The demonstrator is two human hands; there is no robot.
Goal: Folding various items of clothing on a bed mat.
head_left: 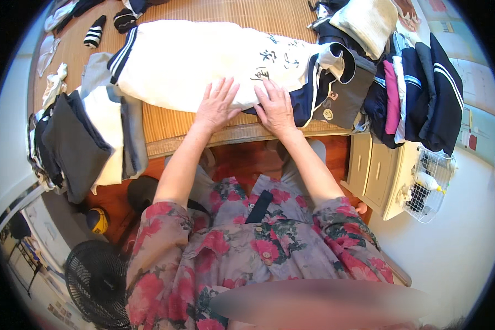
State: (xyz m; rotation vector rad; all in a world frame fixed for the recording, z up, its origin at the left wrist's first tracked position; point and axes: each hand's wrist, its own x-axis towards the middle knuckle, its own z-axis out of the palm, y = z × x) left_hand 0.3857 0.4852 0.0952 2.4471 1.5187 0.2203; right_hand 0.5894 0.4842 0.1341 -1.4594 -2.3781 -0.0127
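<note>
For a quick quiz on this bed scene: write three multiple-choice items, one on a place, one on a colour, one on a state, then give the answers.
1. Where does the grey and white pile of folded clothes lie?
A. left of the hands
B. on the cabinet
C. under the fan

2. What colour is the trim on the white garment?
A. red
B. dark navy
C. green

3. How are the hands placed?
A. gripping a sock
B. raised in the air
C. flat on the garment

Answers: 1 A, it overhangs the mat's left edge. 2 B, dark stripes edge its hem and collar. 3 C, the left hand and right hand press palm down, fingers spread.
</note>
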